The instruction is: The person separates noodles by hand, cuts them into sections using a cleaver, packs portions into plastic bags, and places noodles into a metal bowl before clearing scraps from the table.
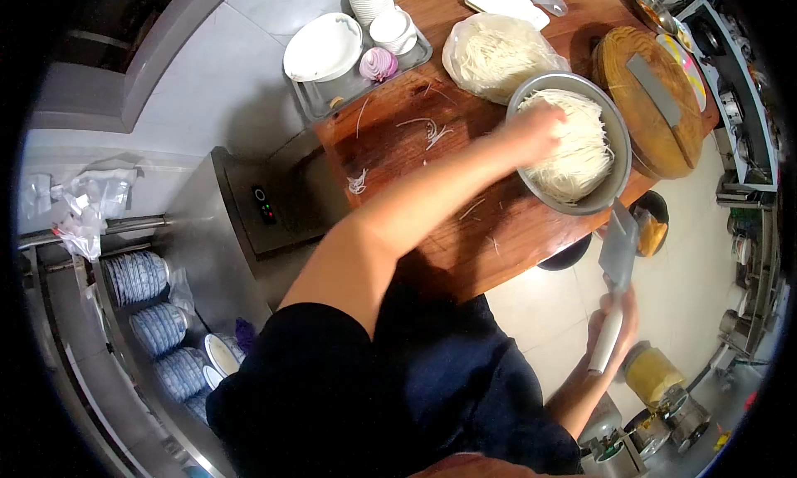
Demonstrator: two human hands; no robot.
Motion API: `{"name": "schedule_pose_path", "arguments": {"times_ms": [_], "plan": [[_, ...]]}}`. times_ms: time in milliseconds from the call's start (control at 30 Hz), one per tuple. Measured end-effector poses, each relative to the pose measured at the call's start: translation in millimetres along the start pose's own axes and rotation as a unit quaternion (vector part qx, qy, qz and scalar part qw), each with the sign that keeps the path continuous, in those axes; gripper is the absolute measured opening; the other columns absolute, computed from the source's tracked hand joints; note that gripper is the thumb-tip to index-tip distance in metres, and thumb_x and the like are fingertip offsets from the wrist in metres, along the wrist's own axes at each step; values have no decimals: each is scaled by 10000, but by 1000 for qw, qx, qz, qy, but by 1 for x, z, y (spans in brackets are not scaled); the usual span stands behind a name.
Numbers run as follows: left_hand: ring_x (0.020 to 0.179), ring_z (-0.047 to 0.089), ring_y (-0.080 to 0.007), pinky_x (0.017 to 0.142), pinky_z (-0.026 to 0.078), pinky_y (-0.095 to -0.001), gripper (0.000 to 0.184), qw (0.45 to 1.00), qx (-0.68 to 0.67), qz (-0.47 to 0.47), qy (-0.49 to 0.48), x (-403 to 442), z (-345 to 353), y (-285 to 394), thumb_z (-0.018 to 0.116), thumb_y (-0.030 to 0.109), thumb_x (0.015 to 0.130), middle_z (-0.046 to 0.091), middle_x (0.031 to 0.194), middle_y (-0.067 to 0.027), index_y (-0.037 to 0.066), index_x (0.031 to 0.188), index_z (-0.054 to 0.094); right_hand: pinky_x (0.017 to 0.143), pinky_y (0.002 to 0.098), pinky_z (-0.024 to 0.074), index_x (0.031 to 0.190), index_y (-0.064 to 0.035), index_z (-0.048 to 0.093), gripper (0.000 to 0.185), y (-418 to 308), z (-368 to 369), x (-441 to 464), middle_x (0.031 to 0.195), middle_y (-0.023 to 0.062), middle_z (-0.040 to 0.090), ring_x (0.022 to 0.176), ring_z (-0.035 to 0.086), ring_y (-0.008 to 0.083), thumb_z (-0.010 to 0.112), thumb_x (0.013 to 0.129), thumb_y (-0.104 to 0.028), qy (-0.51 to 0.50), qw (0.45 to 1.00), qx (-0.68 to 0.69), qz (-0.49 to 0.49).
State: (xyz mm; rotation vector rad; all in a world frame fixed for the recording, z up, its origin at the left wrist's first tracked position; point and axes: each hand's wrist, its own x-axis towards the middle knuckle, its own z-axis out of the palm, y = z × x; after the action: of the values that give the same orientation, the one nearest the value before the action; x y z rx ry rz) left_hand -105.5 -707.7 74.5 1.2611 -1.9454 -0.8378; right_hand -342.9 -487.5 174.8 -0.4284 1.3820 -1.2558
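Note:
My left hand (538,135) is in a grey metal pot (621,158), its fingers closed on the pale thin noodles (581,158) that nearly fill it. My right hand (628,320), lower right, grips the white handle of a spatula (618,245). The spatula's broad, flat, greyish blade points up toward the pot's near rim; whether it touches the rim I cannot tell. Beside the pot, a clear plastic bag (465,58) holds more noodles. Loose noodle strands (432,134) lie scattered on the wooden table (382,146).
A round wooden chopping board (614,71) with a knife (654,90) lies right of the pot. At the back left, a metal tray (314,104) carries a white bowl (324,50), stacked cups (393,31) and a cut onion (378,64). Stacked bowls (137,277) fill a left shelf.

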Motion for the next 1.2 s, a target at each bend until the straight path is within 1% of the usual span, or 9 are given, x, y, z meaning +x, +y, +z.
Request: {"name": "schedule_pose_path", "arguments": {"times_ms": [100,167,300,433,500,700,767,967,1200], "plan": [[839,631,-290,744,502,-391,228,988,107,-111,30,-28,-77,-55,627,198,802,651,940,-166,14,936,640,370,158,398,1346,51,333,554,3,8,-5,1062,192,567,588,511,68,495,899,-233,0,1000,-3,0],[843,603,-342,732,480,-437,205,959,217,-172,56,-73,-107,-138,603,174,789,619,885,-206,-6,881,631,373,159,399,1344,56,335,553,8,9,-5,1058,195,570,590,514,71,487,896,-231,13,1000,-9,2],[922,601,-380,815,489,-449,383,880,380,-283,34,-160,-147,-229,669,215,759,598,863,-285,-64,984,534,380,160,408,1334,68,347,551,14,20,-10,1038,200,580,585,518,74,493,885,-215,50,999,-19,10],[874,605,-398,798,497,-440,353,880,340,-318,96,-169,-143,-256,663,152,740,602,833,-281,-59,973,502,384,164,418,1325,73,358,543,14,40,-16,1011,199,592,567,517,77,505,875,-193,75,997,-29,15],[845,606,-401,786,500,-437,260,877,295,-364,107,-159,-137,-257,651,112,727,611,838,-257,-33,904,526,386,169,424,1324,73,359,543,14,45,-17,994,200,598,558,516,79,508,871,-185,75,996,-40,9],[845,585,-415,785,489,-446,152,950,206,-212,98,-113,-103,-215,609,46,686,609,931,-237,-9,826,588,388,174,409,1322,62,372,541,10,43,-17,963,172,602,567,516,81,504,871,-206,45,996,-73,20],[934,593,-381,803,496,-435,191,930,276,-243,-4,-108,-87,-206,581,57,743,601,961,-249,-17,915,618,381,164,369,1319,35,394,552,10,46,-19,938,106,600,567,492,55,514,866,-256,55,994,-89,16],[922,629,-350,788,514,-439,187,863,345,-307,-207,-103,-73,-171,542,56,797,637,973,-228,-9,925,661,424,184,408,1290,23,425,486,12,38,-20,1011,145,606,605,515,78,502,873,-216,73,993,-88,28],[777,634,-352,709,502,-406,181,921,210,-279,-171,-102,-64,-111,646,155,684,632,797,-222,6,787,634,424,191,420,1278,46,424,474,18,20,-18,993,173,625,583,542,96,473,874,-197,72,995,-68,28]]}}
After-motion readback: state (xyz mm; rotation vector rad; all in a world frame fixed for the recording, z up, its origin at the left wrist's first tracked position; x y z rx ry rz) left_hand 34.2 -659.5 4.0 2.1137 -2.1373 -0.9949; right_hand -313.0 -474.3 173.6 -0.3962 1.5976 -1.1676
